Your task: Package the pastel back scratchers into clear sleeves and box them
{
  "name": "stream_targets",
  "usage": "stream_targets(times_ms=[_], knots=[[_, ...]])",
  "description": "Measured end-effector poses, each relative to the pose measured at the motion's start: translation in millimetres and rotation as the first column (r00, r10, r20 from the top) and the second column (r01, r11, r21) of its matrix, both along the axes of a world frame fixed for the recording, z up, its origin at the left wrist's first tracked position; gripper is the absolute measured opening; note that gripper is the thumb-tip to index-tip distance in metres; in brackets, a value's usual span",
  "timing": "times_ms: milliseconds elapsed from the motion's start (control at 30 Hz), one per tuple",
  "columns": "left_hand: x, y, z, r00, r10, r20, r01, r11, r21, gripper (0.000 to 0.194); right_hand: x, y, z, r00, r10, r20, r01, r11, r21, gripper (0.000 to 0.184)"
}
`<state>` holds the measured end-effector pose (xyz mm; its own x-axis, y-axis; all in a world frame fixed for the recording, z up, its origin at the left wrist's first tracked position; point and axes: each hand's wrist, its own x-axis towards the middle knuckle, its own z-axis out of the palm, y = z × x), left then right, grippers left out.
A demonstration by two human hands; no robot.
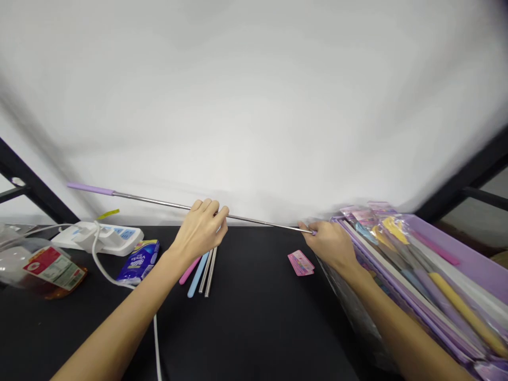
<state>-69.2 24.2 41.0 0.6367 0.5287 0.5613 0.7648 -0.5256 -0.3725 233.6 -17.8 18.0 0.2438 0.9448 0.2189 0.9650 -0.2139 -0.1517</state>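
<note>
A long, thin telescopic metal rod (pixel 151 200) with a light purple handle at its left end stretches across the view, tilting down to the right. My left hand (pixel 203 226) is closed around the rod near its middle. At the rod's right end, my right hand (pixel 330 242) pinches the tip, where a small purple bit shows. Below my left hand, a pink stick (pixel 189 271), a blue stick (pixel 198 275) and silver rods (pixel 211 272) lie on the black table (pixel 254 328), their far ends hidden by the hand. Small pink cards (pixel 300 263) lie left of my right wrist.
On the right, a purple box (pixel 472 264) holds several bagged sticks with coloured handles. To the left are a white power strip (pixel 129 239) with plugs and a cable, a blue tissue pack (pixel 138 262) and a bottle (pixel 51 270) on its side. A white wall stands behind.
</note>
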Motion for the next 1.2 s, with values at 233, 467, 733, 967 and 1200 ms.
stream_targets(times_ms=[233,467,733,967,1200], knots=[[40.1,-22.6,-10.6,0.997,0.000,0.076,0.006,0.997,-0.080,0.027,-16.2,0.6,-3.3,0.998,0.032,0.061,-0.036,0.997,0.063,0.046],[34.8,-26.2,7.5,0.996,-0.022,0.086,0.027,0.998,-0.049,0.035,0.9,3.5,-0.4,0.998,0.038,-0.058,-0.035,0.998,0.050,0.041],[36.9,-40.6,-14.2,0.995,0.076,0.066,-0.065,0.986,-0.156,0.046,-16.1,-1.3,-2.7,0.999,0.019,0.032,-0.021,0.998,0.059,0.041],[18.8,-31.0,-13.5,0.996,-0.023,0.084,0.034,0.991,-0.131,0.043,-16.9,2.0,0.3,0.996,0.069,0.054,-0.070,0.997,0.026,0.040],[17.8,-28.7,-15.9,0.999,0.033,0.039,-0.026,0.988,-0.154,0.051,-32.0,2.7,3.0,0.990,0.053,0.133,-0.064,0.995,0.080,0.037]])
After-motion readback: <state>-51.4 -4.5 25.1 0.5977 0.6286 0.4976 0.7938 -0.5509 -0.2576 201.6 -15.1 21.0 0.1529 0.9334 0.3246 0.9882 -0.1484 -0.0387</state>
